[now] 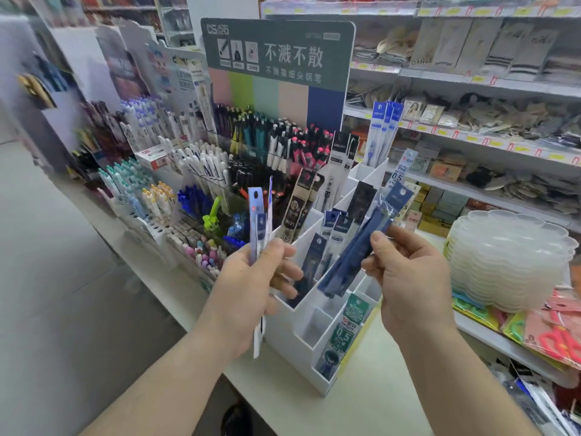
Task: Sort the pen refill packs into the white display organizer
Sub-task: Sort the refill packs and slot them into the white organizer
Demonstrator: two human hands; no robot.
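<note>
Slide the dark blue refill pack (361, 247) bottom-first into a matching slot of the white tiered display organizer (301, 338) at the counter's front edge. The right hand (408, 278) pinches it slantwise above the middle slots; the left hand (251, 287) grips several light blue packs (259, 221) upright.

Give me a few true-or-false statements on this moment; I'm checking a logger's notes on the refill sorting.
1. The right hand holds a dark blue refill pack. True.
2. The left hand is empty. False: it grips light blue packs.
3. The green 0.5 pack sits in a front slot of the white organizer. True.
4. The stack of clear trays stands left of the organizer. False: it stands to the right.
</note>
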